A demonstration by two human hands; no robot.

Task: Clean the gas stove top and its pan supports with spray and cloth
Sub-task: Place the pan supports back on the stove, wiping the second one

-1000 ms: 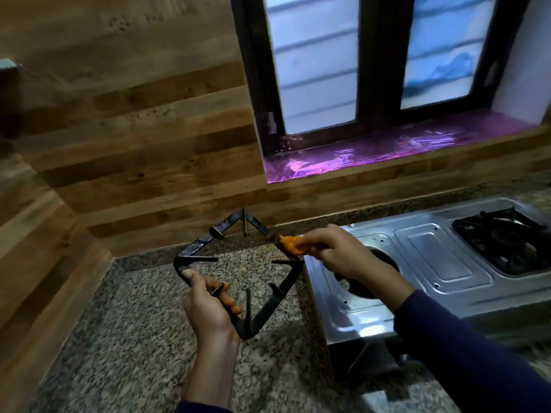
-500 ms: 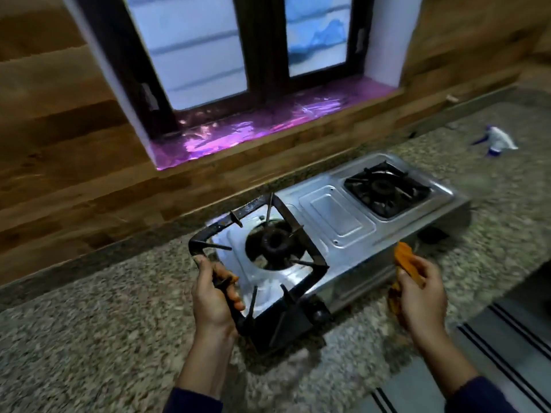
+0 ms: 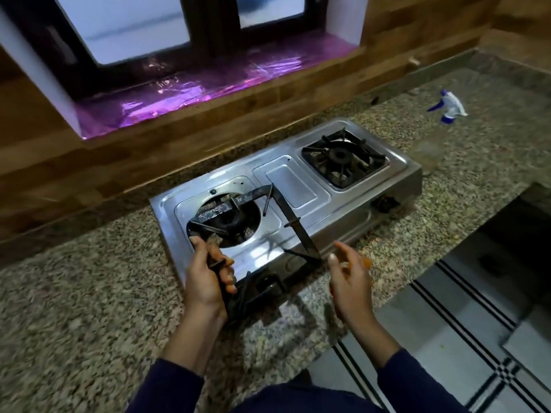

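Note:
A steel two-burner gas stove (image 3: 298,180) sits on the granite counter (image 3: 89,293). My left hand (image 3: 205,281) grips one corner of a black square pan support (image 3: 295,225), held tilted just above the bare left burner (image 3: 229,222). The second pan support (image 3: 343,159) rests on the right burner. My right hand (image 3: 351,281) hovers by the stove's front right, fingers spread. A bit of the orange cloth (image 3: 366,261) shows behind it, mostly hidden. The spray bottle (image 3: 447,108), clear with a white and blue head, stands on the counter to the far right.
A wooden wall and a window sill with purple foil (image 3: 193,84) run behind the stove. The counter's front edge cuts diagonally at the right, with tiled floor (image 3: 447,338) below it.
My left hand has carried the pan support from the counter on the left to above the left burner. My right hand left the support, came down beside the stove and spread its fingers.

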